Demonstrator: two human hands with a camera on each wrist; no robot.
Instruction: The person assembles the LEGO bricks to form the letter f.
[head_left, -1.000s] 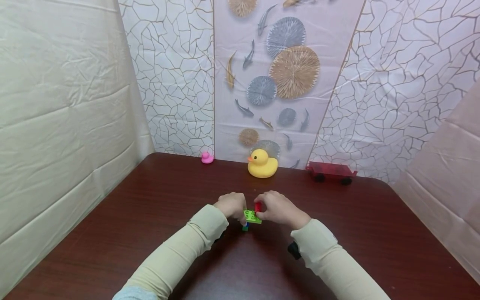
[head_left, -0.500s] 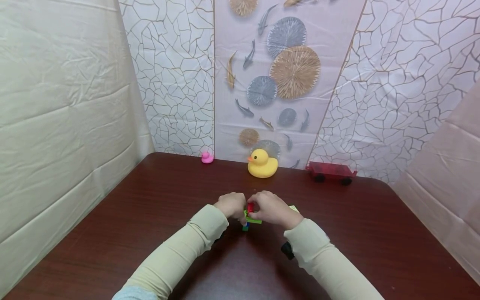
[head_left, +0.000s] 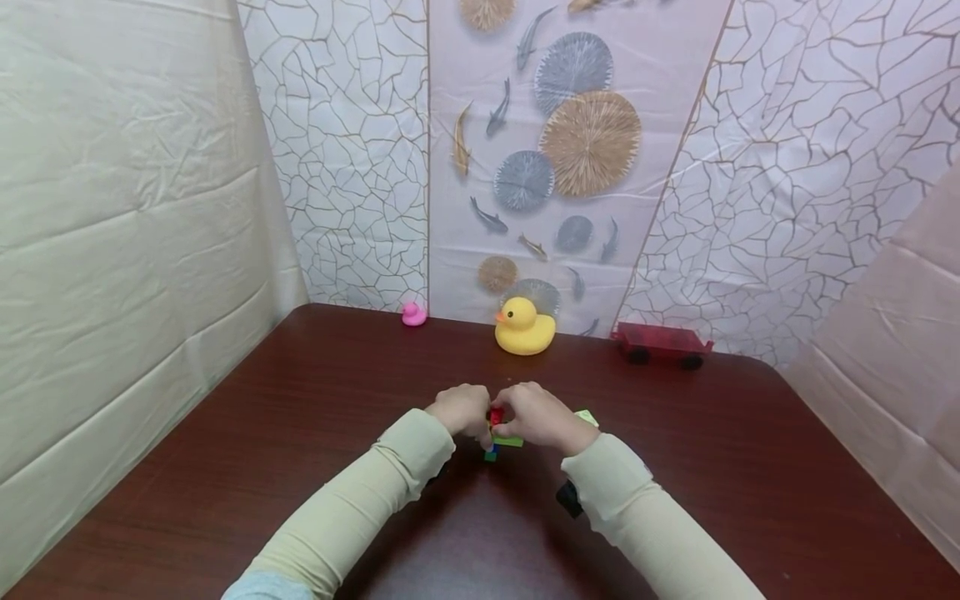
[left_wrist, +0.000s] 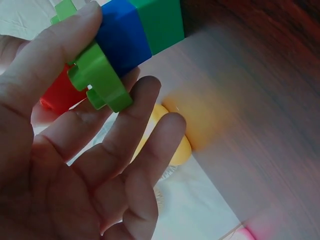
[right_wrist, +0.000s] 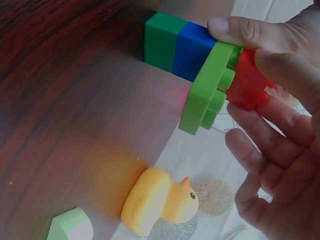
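A small stack of toy building blocks stands between the hands: a green block (right_wrist: pixel 162 45) against the table, a blue block (right_wrist: pixel 192 50) on it, then a wider light green block (right_wrist: pixel 200 97) with studs on top. My left hand (head_left: pixel 461 412) pinches the stack, its thumb lying across the blue and light green blocks in the left wrist view. My right hand (head_left: pixel 543 417) grips a red block (right_wrist: pixel 245 80) between thumb and fingers. That red block sits right at the studs of the light green one, at the end above the blue block. In the head view the fingers partly cover the stack.
A yellow rubber duck (head_left: pixel 525 329) stands at the back of the brown table (head_left: pixel 360 367), with a small pink duck (head_left: pixel 413 314) to its left. A red toy wagon (head_left: pixel 662 343) is at the back right. Another light green piece (right_wrist: pixel 72 227) lies beyond the right wrist.
My right hand has moved left with the red block, from the right end of the light green block to its left part. The loose light green piece has come into view. My left hand stays put.
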